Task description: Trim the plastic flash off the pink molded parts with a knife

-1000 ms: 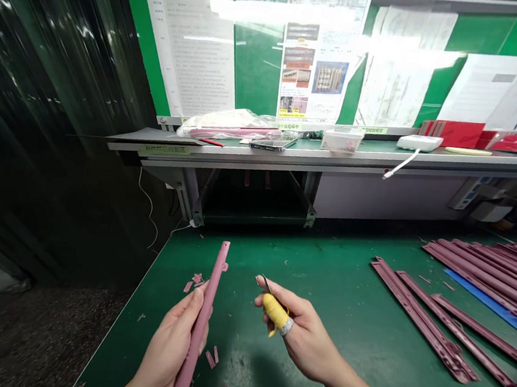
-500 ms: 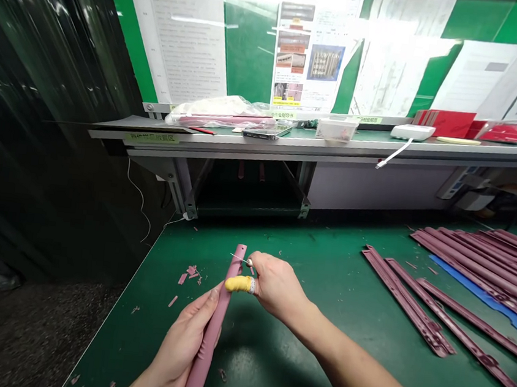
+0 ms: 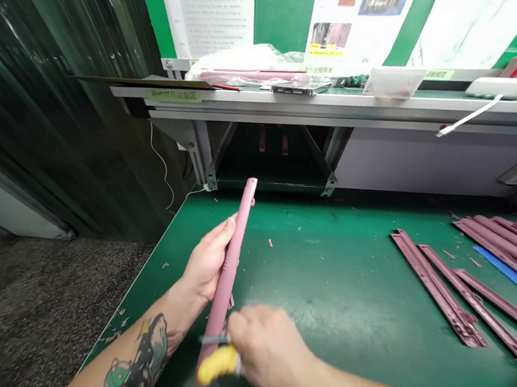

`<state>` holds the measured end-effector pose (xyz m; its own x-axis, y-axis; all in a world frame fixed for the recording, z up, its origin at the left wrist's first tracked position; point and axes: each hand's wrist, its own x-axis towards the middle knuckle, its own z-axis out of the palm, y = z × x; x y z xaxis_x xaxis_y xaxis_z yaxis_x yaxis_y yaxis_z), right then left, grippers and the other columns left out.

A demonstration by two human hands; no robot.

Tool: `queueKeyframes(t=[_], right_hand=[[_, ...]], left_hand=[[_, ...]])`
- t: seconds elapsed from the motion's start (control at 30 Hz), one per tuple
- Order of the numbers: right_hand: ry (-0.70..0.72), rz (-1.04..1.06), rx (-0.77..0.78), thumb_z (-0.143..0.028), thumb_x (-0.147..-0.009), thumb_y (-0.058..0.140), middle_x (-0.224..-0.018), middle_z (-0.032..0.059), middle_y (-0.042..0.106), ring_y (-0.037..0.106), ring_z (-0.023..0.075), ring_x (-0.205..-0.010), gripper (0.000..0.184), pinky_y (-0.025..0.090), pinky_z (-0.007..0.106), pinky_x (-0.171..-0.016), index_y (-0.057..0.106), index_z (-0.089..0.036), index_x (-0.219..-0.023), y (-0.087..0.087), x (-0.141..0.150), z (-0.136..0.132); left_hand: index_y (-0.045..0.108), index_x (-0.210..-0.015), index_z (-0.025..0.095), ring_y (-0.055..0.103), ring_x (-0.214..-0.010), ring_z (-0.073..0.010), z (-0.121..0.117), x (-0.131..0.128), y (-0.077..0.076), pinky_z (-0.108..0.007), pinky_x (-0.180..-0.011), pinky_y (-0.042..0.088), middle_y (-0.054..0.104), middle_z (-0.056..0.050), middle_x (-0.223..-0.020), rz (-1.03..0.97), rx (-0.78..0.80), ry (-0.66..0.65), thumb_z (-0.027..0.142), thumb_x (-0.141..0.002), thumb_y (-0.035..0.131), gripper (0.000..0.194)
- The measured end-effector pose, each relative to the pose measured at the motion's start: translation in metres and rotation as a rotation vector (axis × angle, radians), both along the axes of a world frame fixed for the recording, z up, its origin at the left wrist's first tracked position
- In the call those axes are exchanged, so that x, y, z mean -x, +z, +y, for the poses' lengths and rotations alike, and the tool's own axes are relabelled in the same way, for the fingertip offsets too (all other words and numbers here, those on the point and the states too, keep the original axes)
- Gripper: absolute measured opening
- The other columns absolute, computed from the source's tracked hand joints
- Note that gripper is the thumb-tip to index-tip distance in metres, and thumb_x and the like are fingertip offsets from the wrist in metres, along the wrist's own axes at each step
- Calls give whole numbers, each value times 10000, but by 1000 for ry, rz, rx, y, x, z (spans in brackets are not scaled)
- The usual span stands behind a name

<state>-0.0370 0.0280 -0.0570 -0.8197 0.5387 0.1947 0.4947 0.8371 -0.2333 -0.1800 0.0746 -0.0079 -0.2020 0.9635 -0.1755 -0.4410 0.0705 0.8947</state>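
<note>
A long pink plastic strip (image 3: 232, 252), rounded on top with a small hole near its far end, slants away from me above the bench. My left hand (image 3: 207, 261) is closed around its middle, thumb along the upper side. Close to the strip's near end is my right hand (image 3: 270, 345), blurred by motion, with fingers closed on a thin blade (image 3: 213, 339) that crosses the strip. The right thumb wears a yellow finger cover (image 3: 218, 366), which lies against the strip. A pink shaving (image 3: 231, 301) shows beside the strip's edge.
Several pink strips (image 3: 440, 289) lie at right, with more piled on a blue sheet (image 3: 509, 272). Pink scraps (image 3: 118, 325) dot the green bench (image 3: 325, 262). A shelf (image 3: 295, 106) crosses the back, carrying a plastic bag (image 3: 254, 60), a clear box (image 3: 394, 83) and a white cable (image 3: 472, 114).
My right hand with the blade has moved from the strip's far end down to its near end. The strip's far end now reaches further up the view, and the camera looks lower.
</note>
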Motion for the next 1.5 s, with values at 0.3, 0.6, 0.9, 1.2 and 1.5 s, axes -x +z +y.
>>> queueKeyframes(t=[0.3,0.6,0.9,1.2,1.5], right_hand=[[-87,602,303,-330,-935,494,-861,61,670,594,160,-742,329,468,266,-665,588,-187,-1216,16,-30,19],[-213,799,37,-193,-847,604,-826,53,716,615,169,-720,225,486,302,-679,682,-189,-1058,9,-19,49],[-263,842,-76,-182,-830,613,-798,43,724,617,165,-695,214,499,308,-662,705,-181,-1023,23,-24,62],[-410,938,-134,-168,-793,612,-851,52,722,639,163,-726,245,526,286,-681,724,-176,-1012,56,-39,99],[-354,954,161,-203,-915,432,-775,1,632,608,127,-658,259,469,227,-589,614,-208,-1098,58,-55,114]], left_hand=[[652,-1151,224,402,-408,-33,15,12,16,-141,-382,369,489,61,-588,5,-98,58,403,-824,654,373],[679,-1149,232,420,-456,-35,4,-5,13,-133,-432,366,479,57,-563,54,-60,11,429,-828,645,379],[646,-1211,253,363,-460,-31,-8,-14,17,-129,-426,333,452,62,-554,87,-13,-24,440,-829,641,426],[568,-1296,260,325,-441,-46,-23,-24,20,-148,-385,297,386,68,-522,111,42,-157,502,-836,598,520],[544,-1264,243,396,-488,-57,-28,-8,5,-149,-363,328,476,44,-690,73,74,-243,365,-784,694,518]])
